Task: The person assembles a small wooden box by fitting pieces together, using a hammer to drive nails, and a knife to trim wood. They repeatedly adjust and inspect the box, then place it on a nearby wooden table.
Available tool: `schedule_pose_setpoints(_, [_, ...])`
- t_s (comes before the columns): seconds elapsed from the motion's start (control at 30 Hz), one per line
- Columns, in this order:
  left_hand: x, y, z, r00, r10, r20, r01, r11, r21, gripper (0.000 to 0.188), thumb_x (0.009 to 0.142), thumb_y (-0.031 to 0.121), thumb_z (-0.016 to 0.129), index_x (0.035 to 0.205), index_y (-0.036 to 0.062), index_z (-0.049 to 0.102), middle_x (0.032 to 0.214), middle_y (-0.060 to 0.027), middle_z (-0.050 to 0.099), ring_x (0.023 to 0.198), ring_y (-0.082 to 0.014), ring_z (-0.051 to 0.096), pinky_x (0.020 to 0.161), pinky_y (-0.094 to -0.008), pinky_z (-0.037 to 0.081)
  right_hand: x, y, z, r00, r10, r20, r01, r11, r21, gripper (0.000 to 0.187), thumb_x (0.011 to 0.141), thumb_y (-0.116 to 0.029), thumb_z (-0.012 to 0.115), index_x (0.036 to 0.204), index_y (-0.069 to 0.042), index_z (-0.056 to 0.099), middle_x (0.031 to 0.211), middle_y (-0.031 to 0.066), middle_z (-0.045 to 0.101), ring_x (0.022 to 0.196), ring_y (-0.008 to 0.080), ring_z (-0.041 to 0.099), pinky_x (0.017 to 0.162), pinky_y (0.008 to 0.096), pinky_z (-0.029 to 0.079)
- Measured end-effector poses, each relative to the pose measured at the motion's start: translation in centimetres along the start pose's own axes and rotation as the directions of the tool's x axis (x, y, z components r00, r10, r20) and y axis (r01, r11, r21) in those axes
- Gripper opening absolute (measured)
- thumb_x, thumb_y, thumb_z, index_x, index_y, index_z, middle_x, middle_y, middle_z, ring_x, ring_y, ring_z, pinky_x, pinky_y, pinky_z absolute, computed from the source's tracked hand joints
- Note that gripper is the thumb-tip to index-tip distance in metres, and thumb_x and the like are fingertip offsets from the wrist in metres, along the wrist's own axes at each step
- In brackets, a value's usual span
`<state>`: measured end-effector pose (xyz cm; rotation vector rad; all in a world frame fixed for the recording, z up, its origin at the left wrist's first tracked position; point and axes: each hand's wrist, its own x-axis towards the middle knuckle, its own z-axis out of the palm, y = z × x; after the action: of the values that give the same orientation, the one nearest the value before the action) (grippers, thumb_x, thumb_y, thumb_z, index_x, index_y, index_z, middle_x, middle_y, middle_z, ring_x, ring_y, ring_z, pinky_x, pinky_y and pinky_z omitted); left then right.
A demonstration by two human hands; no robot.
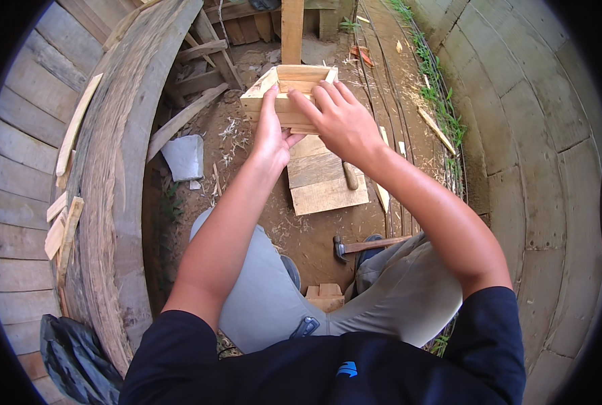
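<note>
Both hands hold a small open wooden box [264,108] up in front of me, above the ground. My left hand [271,138] grips its near left side, thumb up along the near wall and fingers beneath. My right hand [347,125] is on the near right part, its fingers laid over the upper edge toward the inside; their tips are partly hidden. Below the box lies a flat panel of joined boards [328,196]. A rounded wooden handle [350,175] rests on that panel; what it belongs to is not visible.
A claw hammer [375,246] lies by my right foot. On the left runs a thick wooden beam [115,169] with loose wood strips [78,125] beside it. A grey stone slab [183,158] sits on the dirt among shavings. A block wall [527,135] rises on the right.
</note>
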<state>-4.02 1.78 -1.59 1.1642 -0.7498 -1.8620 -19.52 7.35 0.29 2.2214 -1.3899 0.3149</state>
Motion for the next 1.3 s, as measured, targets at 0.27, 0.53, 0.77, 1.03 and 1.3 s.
schedule_pose_setpoints(0.27, [-1.7, -0.5, 1.3, 1.000, -0.012, 0.005, 0.012, 0.999, 0.040, 0.095, 0.092, 0.069, 0.058, 0.153, 0.0009, 0.033, 0.141, -0.0245, 0.044, 0.134, -0.0336, 0.046, 0.113, -0.0498, 0.041, -0.3, -1.6, 1.3, 0.995, 0.080, -0.059, -0.089, 0.982, -0.166, 0.053, 0.081, -0.019, 0.073, 0.127, 0.001, 0.056, 0.110, 0.0154, 0.064, 0.118, 0.0335, 0.061, 0.113, 0.0494, 0.042])
schedule_pose_setpoints(0.53, [-1.6, -1.9, 0.0, 0.994, -0.105, -0.021, 0.106, 0.992, 0.073, 0.089, 0.089, 0.069, 0.061, 0.149, 0.0063, 0.040, 0.140, -0.0195, 0.047, 0.130, -0.0288, 0.052, 0.108, -0.0451, 0.047, -1.8, -2.5, 2.2, 0.987, 0.146, 0.059, -0.150, 0.987, 0.065, 0.055, 0.075, -0.018, 0.078, 0.122, 0.000, 0.056, 0.105, 0.0136, 0.064, 0.109, 0.0315, 0.064, 0.111, 0.0442, 0.045])
schedule_pose_setpoints(0.77, [-2.3, -0.4, 0.5, 0.994, 0.073, 0.085, -0.092, 0.964, 0.249, 0.098, 0.089, 0.065, 0.060, 0.154, -0.0014, 0.027, 0.148, -0.0297, 0.042, 0.128, -0.0348, 0.055, 0.104, -0.0469, 0.047, 0.2, 2.1, -0.3, 0.803, 0.436, 0.407, -0.590, 0.682, 0.433, 0.052, 0.071, -0.014, 0.086, 0.114, 0.000, 0.059, 0.105, 0.0182, 0.069, 0.097, 0.0353, 0.069, 0.093, 0.0441, 0.057])
schedule_pose_setpoints(1.03, [1.3, 2.8, -2.1, 0.766, 0.624, 0.155, -0.554, 0.518, 0.652, 0.097, 0.081, 0.053, 0.081, 0.148, -0.0018, 0.039, 0.148, -0.0267, 0.046, 0.136, -0.0329, 0.048, 0.109, -0.0461, 0.045, -2.1, 7.9, -0.4, 0.695, 0.270, 0.667, -0.719, 0.251, 0.648, 0.075, 0.064, -0.033, 0.085, 0.127, 0.003, 0.064, 0.118, 0.0184, 0.071, 0.112, 0.0279, 0.067, 0.103, 0.0377, 0.049])
schedule_pose_setpoints(1.3, [0.7, 2.9, -1.7, 0.890, 0.077, 0.448, -0.380, 0.669, 0.639, 0.102, 0.079, 0.061, 0.081, 0.146, -0.0064, 0.045, 0.128, -0.0269, 0.065, 0.110, -0.0295, 0.070, 0.096, -0.0385, 0.056, -3.3, 8.5, -1.1, 0.541, -0.075, 0.838, -0.841, -0.052, 0.538, 0.080, 0.066, -0.037, 0.083, 0.131, 0.005, 0.062, 0.129, 0.0207, 0.066, 0.120, 0.0285, 0.062, 0.107, 0.0384, 0.045])
